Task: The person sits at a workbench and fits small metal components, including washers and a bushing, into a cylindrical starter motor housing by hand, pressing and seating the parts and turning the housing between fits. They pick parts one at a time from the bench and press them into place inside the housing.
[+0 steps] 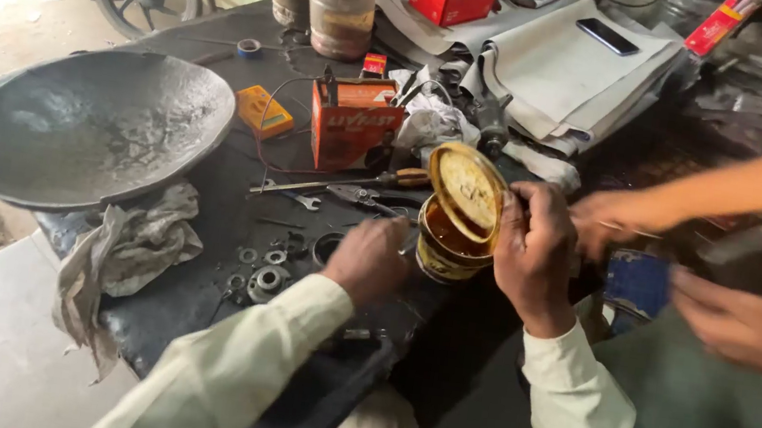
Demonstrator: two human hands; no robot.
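Note:
A round yellow tin [443,252] of brown grease stands on the dark workbench [195,288], its lid [466,191] tipped up on edge above it. My right hand [535,254] grips the tin's right side and the raised lid. At the tin's left rim sits my left hand [369,260], fingers curled; whether it holds something small I cannot tell. Washers and bearings [263,272] lie just left of that hand.
A big dented metal bowl [94,122] fills the bench's left end, a crumpled rag [134,245] below it. An orange box [352,122], a yellow meter [263,112], pliers and spanners [345,190] lie behind the tin. Another person's two hands [616,220] reach in from the right.

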